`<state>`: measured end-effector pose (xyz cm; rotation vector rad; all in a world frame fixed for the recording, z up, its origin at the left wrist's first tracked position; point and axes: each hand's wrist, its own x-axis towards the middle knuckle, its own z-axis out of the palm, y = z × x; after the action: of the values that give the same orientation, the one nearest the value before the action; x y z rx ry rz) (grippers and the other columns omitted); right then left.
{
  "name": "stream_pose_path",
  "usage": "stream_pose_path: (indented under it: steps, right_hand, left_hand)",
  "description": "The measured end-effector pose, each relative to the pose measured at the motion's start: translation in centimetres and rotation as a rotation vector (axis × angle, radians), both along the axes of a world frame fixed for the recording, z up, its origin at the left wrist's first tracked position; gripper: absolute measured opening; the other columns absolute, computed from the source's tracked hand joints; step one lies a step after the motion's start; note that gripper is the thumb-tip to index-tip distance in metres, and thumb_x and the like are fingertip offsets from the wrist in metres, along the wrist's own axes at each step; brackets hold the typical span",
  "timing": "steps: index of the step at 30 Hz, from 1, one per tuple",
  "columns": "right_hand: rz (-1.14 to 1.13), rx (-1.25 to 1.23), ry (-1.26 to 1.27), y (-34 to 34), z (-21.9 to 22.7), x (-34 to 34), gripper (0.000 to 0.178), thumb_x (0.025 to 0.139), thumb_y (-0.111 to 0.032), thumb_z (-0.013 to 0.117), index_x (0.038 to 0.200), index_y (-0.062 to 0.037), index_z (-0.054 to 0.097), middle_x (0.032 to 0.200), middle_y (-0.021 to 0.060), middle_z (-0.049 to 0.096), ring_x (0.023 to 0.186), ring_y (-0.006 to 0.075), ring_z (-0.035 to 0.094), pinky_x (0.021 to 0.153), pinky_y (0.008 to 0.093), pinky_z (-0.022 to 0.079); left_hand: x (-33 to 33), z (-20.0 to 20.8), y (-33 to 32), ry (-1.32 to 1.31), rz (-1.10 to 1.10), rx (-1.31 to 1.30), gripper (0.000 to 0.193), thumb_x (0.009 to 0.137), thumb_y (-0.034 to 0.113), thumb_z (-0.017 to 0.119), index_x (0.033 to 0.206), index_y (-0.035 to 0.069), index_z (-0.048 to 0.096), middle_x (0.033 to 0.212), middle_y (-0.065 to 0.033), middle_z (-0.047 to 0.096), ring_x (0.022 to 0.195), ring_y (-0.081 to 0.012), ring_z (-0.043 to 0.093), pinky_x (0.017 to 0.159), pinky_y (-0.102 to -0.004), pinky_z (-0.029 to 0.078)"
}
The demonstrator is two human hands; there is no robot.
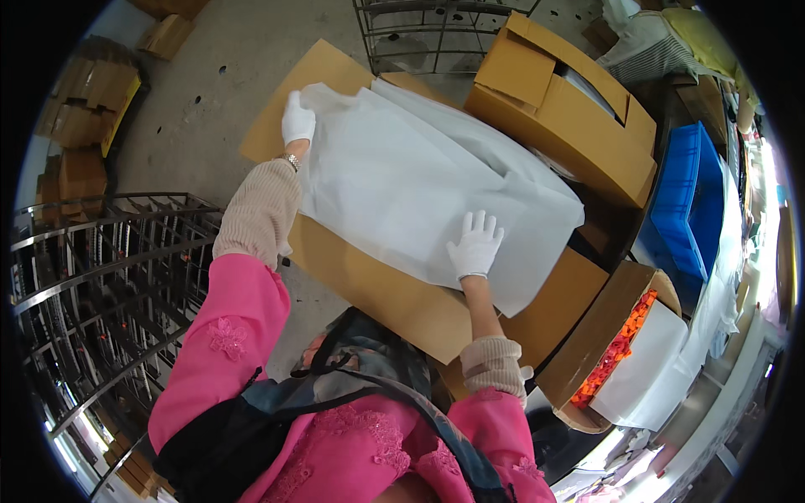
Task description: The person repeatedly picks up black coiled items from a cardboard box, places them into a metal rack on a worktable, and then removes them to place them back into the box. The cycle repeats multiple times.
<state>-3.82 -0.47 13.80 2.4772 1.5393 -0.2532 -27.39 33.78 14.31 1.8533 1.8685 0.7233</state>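
A thin white wrapping sheet point(402, 168) lies over an open cardboard box, covering its contents, with creases along the far right side. The box's flaps point(369, 281) are spread outward. My left hand point(298, 123), in a white glove, is closed at the sheet's left edge, by the far left flap. My right hand point(476, 245), also gloved, lies with its fingers spread on the near right part of the sheet.
A closed carton point(562, 109) stands beyond the box, with a blue plastic crate point(683, 201) to its right. At the near right is a carton point(587, 344) with orange-red items. Black metal racks point(117, 293) stand on the left; another rack point(428, 38) stands at the back.
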Motion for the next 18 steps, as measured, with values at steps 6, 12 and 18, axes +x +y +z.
stream_pose_path:
  steps: [6,12,18]
  right_hand:
    - [-0.076,0.064,0.233,-1.6,-0.4,-3.8,0.066,0.079,-0.045,0.066,0.13,-0.0065,0.052,0.135,0.014,0.049,0.123,0.0328,0.044,0.102,0.0485,0.035]
    - [-0.155,0.329,0.616,-8.6,5.7,-9.0,0.035,0.079,-0.021,0.066,0.107,-0.0011,0.06,0.117,0.0213,0.059,0.093,0.0399,0.06,0.08,0.0461,0.051]
    - [-0.582,0.575,0.373,-23.7,16.1,-8.9,0.023,0.07,-0.002,0.062,0.092,-0.0006,0.053,0.091,0.0221,0.054,0.077,0.0418,0.056,0.063,0.0487,0.045]
  left_hand:
    - [5.6,4.1,-9.4,0.588,-0.701,0.323,0.059,0.073,0.036,0.072,0.125,0.012,0.057,0.143,-0.0126,0.042,0.134,-0.0339,0.035,0.102,-0.0602,0.032]
    - [9.4,-8.3,-13.0,0.549,-1.23,-0.21,0.063,0.071,0.038,0.076,0.127,0.015,0.059,0.126,-0.0129,0.061,0.109,-0.0339,0.06,0.093,-0.0471,0.047]
    - [9.2,-11.9,-11.9,0.79,-1.199,0.168,0.053,0.079,0.033,0.069,0.127,0.016,0.058,0.14,-0.009,0.05,0.126,-0.0296,0.047,0.103,-0.0509,0.036]
